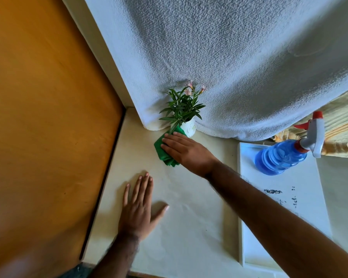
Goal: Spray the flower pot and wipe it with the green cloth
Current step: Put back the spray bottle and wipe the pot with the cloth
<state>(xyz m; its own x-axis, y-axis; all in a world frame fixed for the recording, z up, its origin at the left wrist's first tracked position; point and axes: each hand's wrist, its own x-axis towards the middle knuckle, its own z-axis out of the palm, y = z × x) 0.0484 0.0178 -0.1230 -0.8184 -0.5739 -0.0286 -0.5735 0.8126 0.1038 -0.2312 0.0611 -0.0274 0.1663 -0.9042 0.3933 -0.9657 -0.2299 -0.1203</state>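
Cream ledge: right hand pressing green cloth against flower pot, left hand flat, fingers spread

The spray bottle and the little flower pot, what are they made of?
The spray bottle looks like clear blue plastic: light shines through it, and its trigger top is white and red. The flower pot looks like white glazed ceramic, smooth and slightly shiny, though it could be plastic; the green cloth hides part of it.
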